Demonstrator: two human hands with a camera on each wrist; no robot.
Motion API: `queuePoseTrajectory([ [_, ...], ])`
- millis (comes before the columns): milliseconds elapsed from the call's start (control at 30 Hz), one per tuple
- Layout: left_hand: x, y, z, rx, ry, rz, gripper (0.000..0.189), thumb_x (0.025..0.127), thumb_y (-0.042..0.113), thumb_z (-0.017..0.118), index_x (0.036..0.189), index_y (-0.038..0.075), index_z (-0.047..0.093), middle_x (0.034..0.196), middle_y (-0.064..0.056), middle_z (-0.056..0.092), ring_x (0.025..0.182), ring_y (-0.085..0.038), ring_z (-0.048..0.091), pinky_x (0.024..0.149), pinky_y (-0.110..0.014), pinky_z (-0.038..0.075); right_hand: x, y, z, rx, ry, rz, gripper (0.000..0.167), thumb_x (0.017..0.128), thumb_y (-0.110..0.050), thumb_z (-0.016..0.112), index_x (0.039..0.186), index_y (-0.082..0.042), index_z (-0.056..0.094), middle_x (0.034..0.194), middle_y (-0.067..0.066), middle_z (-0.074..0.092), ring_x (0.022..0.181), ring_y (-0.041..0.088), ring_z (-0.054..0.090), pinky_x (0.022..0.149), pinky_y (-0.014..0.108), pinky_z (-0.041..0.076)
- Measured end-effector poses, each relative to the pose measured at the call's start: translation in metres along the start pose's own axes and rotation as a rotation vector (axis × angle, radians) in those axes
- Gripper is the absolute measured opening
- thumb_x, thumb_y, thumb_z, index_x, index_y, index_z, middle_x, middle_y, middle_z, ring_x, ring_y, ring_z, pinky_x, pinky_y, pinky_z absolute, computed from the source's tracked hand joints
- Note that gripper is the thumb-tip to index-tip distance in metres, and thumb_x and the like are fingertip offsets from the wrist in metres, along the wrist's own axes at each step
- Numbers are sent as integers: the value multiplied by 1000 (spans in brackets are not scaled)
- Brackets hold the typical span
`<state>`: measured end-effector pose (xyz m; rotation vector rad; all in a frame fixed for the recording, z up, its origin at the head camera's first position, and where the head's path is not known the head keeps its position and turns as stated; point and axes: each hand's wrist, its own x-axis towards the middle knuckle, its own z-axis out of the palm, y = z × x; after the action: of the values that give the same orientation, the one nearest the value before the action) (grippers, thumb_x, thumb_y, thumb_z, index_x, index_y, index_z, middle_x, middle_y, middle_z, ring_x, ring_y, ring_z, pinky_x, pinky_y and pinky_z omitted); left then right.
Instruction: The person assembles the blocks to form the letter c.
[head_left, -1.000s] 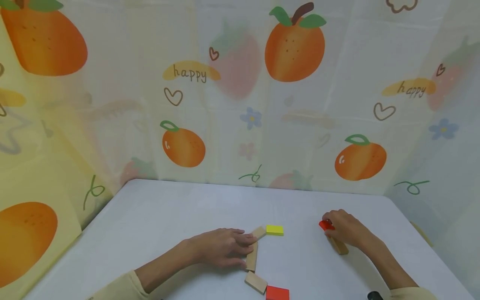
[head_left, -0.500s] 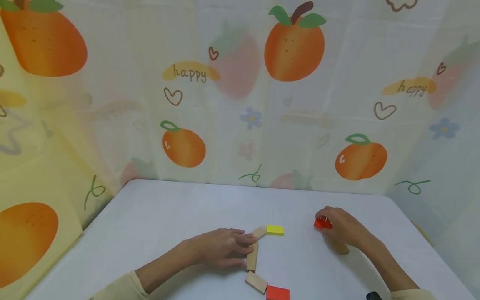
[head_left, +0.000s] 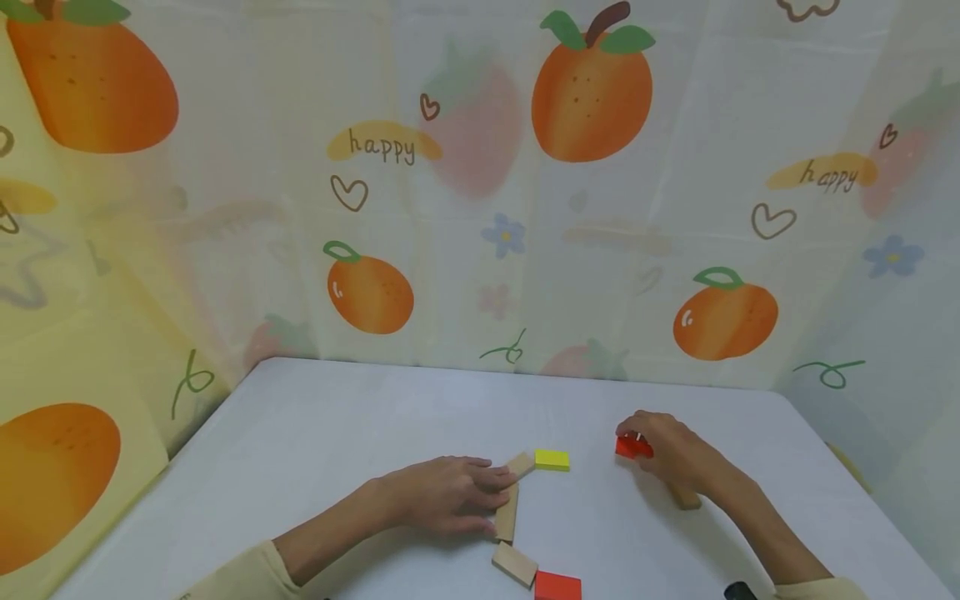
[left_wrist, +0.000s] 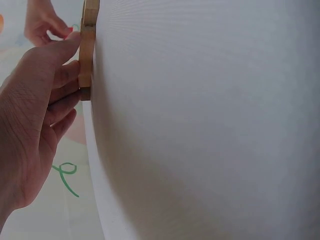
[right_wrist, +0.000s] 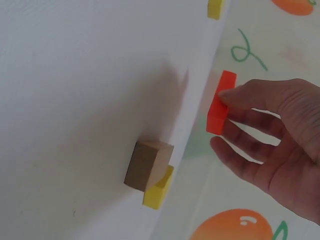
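My right hand (head_left: 678,450) pinches a red block (right_wrist: 221,107) between thumb and fingers. In the right wrist view the block hangs above the white tabletop. Fingers loosely extended, my left hand (head_left: 442,497) touches a row of wooden blocks; one is a long plain block (head_left: 507,518) lying lengthwise. A short wooden block (head_left: 522,464) leads from its far end to a yellow block (head_left: 552,460). At the near end, another short wooden block (head_left: 514,565) meets a second red block (head_left: 558,586), partly cut off by the frame.
Beneath my right hand lies a wooden block (head_left: 686,497), partly hidden by it. A yellow block (right_wrist: 159,190) shows behind this wooden one in the right wrist view. The white table (head_left: 375,408) ends at a fruit-printed cloth (head_left: 465,275) at the back and sides.
My right hand has carried the red block leftward, away from the wooden block on the right. My left hand has stayed on the row of blocks.
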<state>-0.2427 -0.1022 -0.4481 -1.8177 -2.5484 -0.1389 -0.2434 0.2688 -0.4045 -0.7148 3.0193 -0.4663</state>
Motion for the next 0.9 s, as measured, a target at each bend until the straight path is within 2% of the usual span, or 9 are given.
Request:
queuePoseTrajectory([
  [533, 0, -1, 4, -1, 6, -5, 48, 107, 45, 56, 143, 15, 64, 155, -1, 57, 146, -13, 54, 121, -36, 47, 7, -21, -2, -6, -41, -79, 40, 80, 0, 86, 117, -7, 74, 109, 4, 73, 101, 17, 64, 83, 36, 66],
  [900, 1, -1, 5, -10, 1, -11, 48, 107, 44, 57, 143, 14, 64, 156, -1, 57, 147, -13, 53, 122, -35, 45, 18, -30, 10, 25, -108, -113, 32, 84, -4, 84, 115, -7, 74, 107, 4, 73, 97, 15, 63, 84, 35, 65],
])
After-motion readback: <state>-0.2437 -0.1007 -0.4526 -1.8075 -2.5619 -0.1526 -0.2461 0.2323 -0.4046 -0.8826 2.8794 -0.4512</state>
